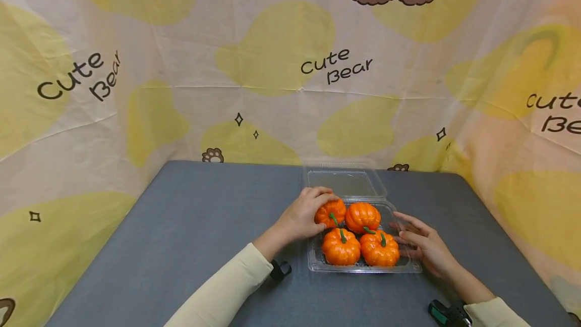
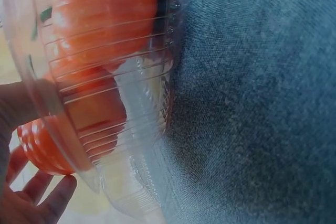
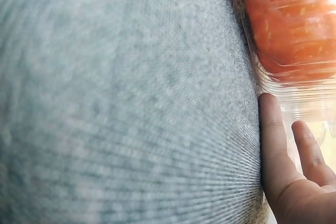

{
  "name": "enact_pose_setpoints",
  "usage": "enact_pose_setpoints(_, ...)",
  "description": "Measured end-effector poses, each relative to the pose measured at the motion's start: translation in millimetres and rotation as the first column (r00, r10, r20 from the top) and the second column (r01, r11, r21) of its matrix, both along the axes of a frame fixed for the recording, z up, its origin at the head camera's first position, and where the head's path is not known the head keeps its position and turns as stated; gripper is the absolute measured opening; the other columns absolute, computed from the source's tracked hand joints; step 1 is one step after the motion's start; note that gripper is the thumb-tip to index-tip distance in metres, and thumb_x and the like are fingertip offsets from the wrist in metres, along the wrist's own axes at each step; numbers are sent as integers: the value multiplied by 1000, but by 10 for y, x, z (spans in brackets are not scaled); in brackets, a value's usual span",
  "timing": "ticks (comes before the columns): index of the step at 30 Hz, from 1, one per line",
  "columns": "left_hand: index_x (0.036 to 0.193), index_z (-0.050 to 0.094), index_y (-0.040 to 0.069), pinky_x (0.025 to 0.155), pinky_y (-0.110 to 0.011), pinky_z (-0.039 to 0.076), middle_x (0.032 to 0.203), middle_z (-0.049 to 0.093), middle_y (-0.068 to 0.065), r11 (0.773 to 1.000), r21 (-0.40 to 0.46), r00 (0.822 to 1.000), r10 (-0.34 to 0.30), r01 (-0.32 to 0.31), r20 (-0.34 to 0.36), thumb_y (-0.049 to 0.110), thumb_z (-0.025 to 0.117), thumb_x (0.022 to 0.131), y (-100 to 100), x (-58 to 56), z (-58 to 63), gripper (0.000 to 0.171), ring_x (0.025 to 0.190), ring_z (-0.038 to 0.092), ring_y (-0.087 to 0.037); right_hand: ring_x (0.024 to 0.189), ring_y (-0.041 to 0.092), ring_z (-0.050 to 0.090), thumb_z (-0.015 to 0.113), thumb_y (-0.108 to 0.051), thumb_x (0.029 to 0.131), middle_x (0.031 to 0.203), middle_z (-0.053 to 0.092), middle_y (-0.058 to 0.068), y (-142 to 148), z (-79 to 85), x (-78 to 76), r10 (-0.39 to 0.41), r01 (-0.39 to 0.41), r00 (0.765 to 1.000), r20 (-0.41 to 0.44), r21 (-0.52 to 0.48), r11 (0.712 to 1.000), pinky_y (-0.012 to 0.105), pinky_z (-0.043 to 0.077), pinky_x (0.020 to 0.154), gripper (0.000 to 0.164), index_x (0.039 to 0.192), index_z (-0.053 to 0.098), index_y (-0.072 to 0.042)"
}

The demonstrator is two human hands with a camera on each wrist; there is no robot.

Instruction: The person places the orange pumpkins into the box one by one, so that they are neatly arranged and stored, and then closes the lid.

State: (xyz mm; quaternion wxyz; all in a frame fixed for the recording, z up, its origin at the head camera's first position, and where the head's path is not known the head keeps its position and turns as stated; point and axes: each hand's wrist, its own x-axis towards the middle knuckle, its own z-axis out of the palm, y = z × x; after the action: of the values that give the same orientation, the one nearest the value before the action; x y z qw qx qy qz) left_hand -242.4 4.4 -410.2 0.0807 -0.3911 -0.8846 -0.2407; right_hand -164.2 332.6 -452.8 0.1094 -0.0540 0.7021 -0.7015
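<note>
Several small orange pumpkins with green stems sit in a clear plastic clamshell box (image 1: pixel 410 267). My left hand (image 1: pixel 300 216) grips the back-left pumpkin (image 1: pixel 328 215), thumb at its near side and fingers over its far side. In the left wrist view, that pumpkin (image 2: pixel 44 153) rises above the rim of the box, and part of it shows through the ribbed wall. At the box's right side is my right hand (image 1: pixel 428 247), its fingers extended along the clear wall. The right wrist view shows those fingers (image 3: pixel 273 129) low beside the box, near the grey cloth.
The box's clear lid (image 1: pixel 345 184) lies folded back toward the far edge of the grey table (image 1: pixel 218 216). Behind stands a printed curtain (image 1: pixel 281 44) with bear lettering. A dark band (image 1: pixel 280 270) is by the left wrist, and a black-green device (image 1: pixel 447 313) by the right.
</note>
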Motion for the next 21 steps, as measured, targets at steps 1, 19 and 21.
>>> enact_pose_setpoints(1,131,57,23,99,-39,47,139,50,-2,1000,-7,1000,-7,7,-7,14,80,74,2,2,-4,62,123,47,-27,98,11,68,48,-12,100,121,65,-14,-1,1,-1,-1,1,1000,1,0,1000,33,58,78,49,148,37,-13)
enact_pose_setpoints(19,128,59,25,100,-40,47,138,51,-5,998,-63,993,-12,4,-116,8,79,72,59,75,-74,62,121,49,-29,96,12,68,47,-10,100,119,66,-14,-22,8,14,-17,17,1000,-5,7,1000,33,58,78,48,147,38,-11)
enact_pose_setpoints(21,129,58,26,100,-40,46,138,51,-5,998,-61,994,-8,1,-109,8,79,71,53,79,-76,64,121,49,-28,96,12,68,47,-10,100,119,66,-14,-24,10,13,-19,19,1000,-4,8,1000,33,58,78,48,147,38,-12)
